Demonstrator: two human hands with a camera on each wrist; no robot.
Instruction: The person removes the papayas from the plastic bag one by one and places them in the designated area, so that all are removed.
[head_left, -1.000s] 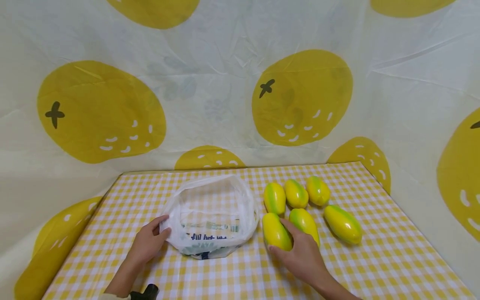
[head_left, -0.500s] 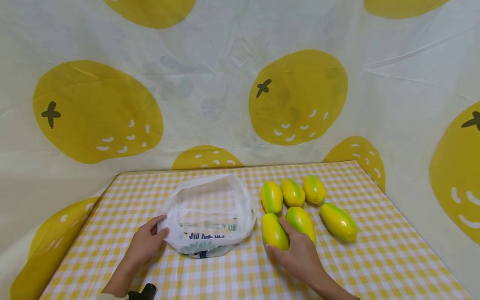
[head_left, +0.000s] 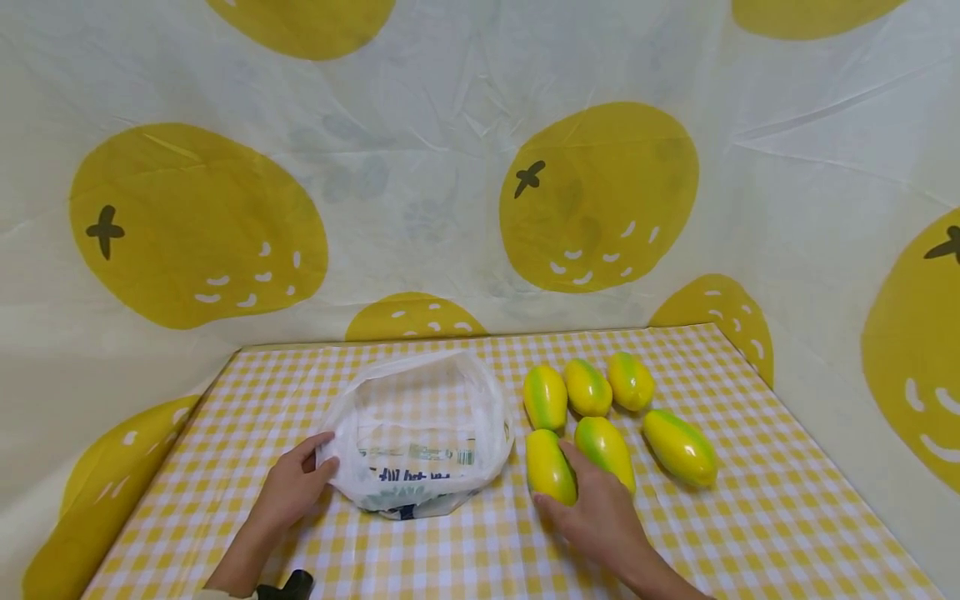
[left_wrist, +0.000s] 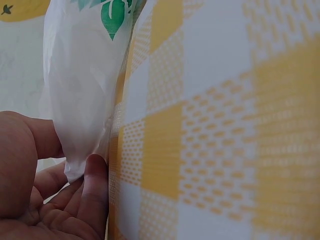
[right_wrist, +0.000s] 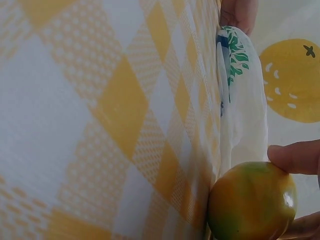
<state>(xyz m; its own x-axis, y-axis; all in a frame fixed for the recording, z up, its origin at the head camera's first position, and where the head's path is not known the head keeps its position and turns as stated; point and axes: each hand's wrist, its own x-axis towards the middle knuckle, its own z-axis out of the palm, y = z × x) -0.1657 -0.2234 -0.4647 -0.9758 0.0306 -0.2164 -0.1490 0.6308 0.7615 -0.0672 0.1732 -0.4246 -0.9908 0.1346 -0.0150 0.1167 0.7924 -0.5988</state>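
A white plastic bag (head_left: 491, 433) with green and dark print stands on the table, its mouth spread wide. My left hand (head_left: 296, 479) pinches its left edge; in the left wrist view the bag's corner (left_wrist: 80, 125) lies between the thumb and fingers. To the right of the bag, my right hand (head_left: 600, 504) grips a glossy yellow-green papaya (head_left: 549, 467), which rests on the cloth. The right wrist view shows one end of this papaya (right_wrist: 252, 202) with fingers (right_wrist: 297, 157) against it. Another papaya (head_left: 606, 450) lies just beyond that hand, partly covered by it.
Behind are three more papayas in a row (head_left: 587, 388), and a single papaya (head_left: 679, 448) lies farther right. A yellow checked cloth (head_left: 420, 567) covers the table. A fruit-printed curtain (head_left: 420, 183) hangs at the back. Something black (head_left: 288, 586) sits at the left wrist.
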